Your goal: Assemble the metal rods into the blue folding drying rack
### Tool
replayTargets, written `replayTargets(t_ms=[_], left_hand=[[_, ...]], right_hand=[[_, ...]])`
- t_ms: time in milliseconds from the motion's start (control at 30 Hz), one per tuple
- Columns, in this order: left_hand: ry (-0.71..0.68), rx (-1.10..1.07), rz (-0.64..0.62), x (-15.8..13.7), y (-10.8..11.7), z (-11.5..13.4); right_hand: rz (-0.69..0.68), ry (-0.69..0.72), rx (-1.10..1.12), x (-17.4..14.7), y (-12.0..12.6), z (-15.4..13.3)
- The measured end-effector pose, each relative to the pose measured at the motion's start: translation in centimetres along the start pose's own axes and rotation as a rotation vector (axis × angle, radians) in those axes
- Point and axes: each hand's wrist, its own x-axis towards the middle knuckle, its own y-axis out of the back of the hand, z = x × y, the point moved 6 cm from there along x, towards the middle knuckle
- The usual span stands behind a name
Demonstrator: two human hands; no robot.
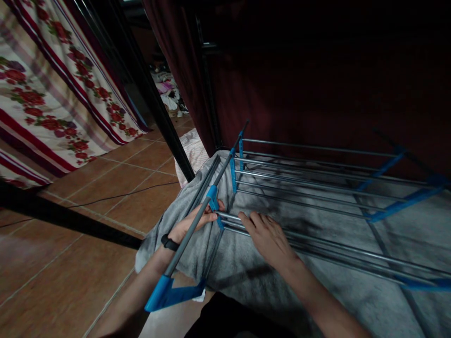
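Observation:
A drying rack (310, 178) of grey metal rods and blue plastic joints lies over a grey blanket. My left hand (200, 218), with a black band at the wrist, reaches under a slanting grey tube (192, 230). Its thumb and fingers close around a blue bracket (217, 213) where several rods end. My right hand (266, 232) lies over those metal rods (317, 244), just right of the bracket, with its fingers curled onto them. The undersides of its fingers are hidden. Below my left forearm, a blue corner piece (172, 293) joins the tube's lower end.
Black metal posts (158, 108) of a frame stand left of the grey blanket (246, 267). A dark red curtain (282, 103) hangs behind the rack. Farther left are a floral cloth (52, 94) and a tiled floor (116, 188) with a thin black cable (123, 192) across it.

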Motion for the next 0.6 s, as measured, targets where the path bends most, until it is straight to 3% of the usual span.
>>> replayTargets(t_ms=[100, 267, 467, 600], left_hand=[[0.044, -0.233, -0.111, -0.1, -0.8, 0.4], [0.039, -0.261, -0.068, -0.2, -1.2, 0.5], [0.094, -0.136, 0.002, -0.2, -1.4, 0.9], [0.147, -0.254, 0.017, 0.1, -1.7, 1.5]], right_hand=[[-0.039, 0.025, -0.016, 1.5, 0.9, -0.2], [-0.087, 0.045, -0.018, 1.6, 1.4, 0.2], [-0.103, 0.044, 0.002, 1.5, 1.2, 0.2], [-0.106, 0.046, -0.015, 1.4, 1.2, 0.2]])
